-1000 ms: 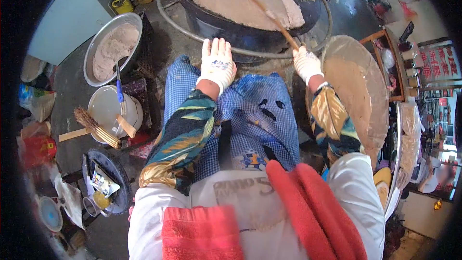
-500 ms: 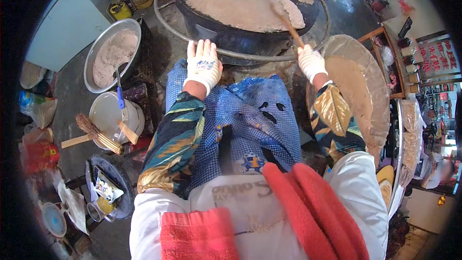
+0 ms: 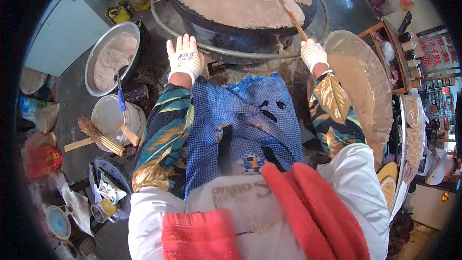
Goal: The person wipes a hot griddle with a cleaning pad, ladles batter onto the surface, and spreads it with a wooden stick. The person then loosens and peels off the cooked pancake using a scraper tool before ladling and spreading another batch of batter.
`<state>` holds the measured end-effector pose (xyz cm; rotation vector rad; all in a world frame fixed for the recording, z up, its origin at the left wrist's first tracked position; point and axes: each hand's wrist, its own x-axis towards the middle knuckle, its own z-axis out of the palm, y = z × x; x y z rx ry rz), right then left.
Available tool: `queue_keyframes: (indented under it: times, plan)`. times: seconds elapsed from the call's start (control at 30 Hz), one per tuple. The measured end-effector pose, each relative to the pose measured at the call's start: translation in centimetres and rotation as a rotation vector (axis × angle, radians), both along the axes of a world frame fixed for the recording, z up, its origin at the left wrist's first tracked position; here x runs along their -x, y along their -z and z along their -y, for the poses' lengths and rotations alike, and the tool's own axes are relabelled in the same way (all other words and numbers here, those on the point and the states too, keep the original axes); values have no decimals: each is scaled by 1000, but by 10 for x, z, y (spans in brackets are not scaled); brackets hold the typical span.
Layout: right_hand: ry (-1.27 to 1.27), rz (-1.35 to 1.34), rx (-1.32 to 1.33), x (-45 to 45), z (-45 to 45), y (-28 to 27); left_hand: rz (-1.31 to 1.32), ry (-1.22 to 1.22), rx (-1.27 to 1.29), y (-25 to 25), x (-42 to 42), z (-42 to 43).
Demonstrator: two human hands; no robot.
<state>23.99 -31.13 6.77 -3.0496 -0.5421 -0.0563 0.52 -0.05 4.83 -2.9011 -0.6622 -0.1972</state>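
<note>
A long thin wooden stick (image 3: 285, 7) is gripped near its lower end by my right hand (image 3: 314, 53), in a white glove. It slants up and left over a large round black griddle (image 3: 231, 30). Pale brown batter (image 3: 226, 5) coats much of the griddle, with a dark bare patch near the far middle. My left hand (image 3: 186, 58), also gloved, is open with its fingers spread at the near left of the metal ring (image 3: 260, 57) around the griddle. Whether its palm presses on the ring, I cannot tell.
On the left stand a metal basin (image 3: 88, 67) of pinkish-brown flour-like stuff and a white bucket (image 3: 108, 115) with a brush (image 3: 98, 135) across it. A large lined basket (image 3: 356, 91) with brownish contents is at right. A blue checked cloth (image 3: 245, 110) covers my lap.
My left hand has moved left along the ring, its fingers spreading wider. The wooden stick, blurred before, now shows sharply along its length; my right hand has shifted slightly to the right.
</note>
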Motion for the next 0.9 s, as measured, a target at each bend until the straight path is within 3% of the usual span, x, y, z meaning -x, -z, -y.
queue_keyframes:
  times: [0.07, 0.13, 0.2, 0.37, 0.5, 0.63, 0.67, 0.77, 0.9]
  plan:
    - [-57, 22, -42, 16, -9, -11, 119, 41, 63, -14, -1, 14]
    - [-94, 5, 46, 15, -4, -5, 260, 235, 183, -16, -6, 45]
    - [58, -21, 6, 5, 0, -1, 240, 301, 208, -4, -7, 78]
    - [-131, -34, 59, 32, -12, -10, 171, 233, 55, 18, -7, 74]
    - [22, 24, -17, 8, 3, 1, 71, 211, 1, 6, -2, 61]
    - [-94, -55, 1, 28, -11, -16, -6, 164, 12, 7, -5, 48]
    - [-127, -65, 125, 25, -8, -7, -13, 144, 15, 8, -5, 46]
    - [2, 8, 28, 0, 8, 9, 37, 116, -37, 11, -4, 35]
    - [-77, -27, 9, 12, -7, -9, 10, 84, -33, 6, -2, 20]
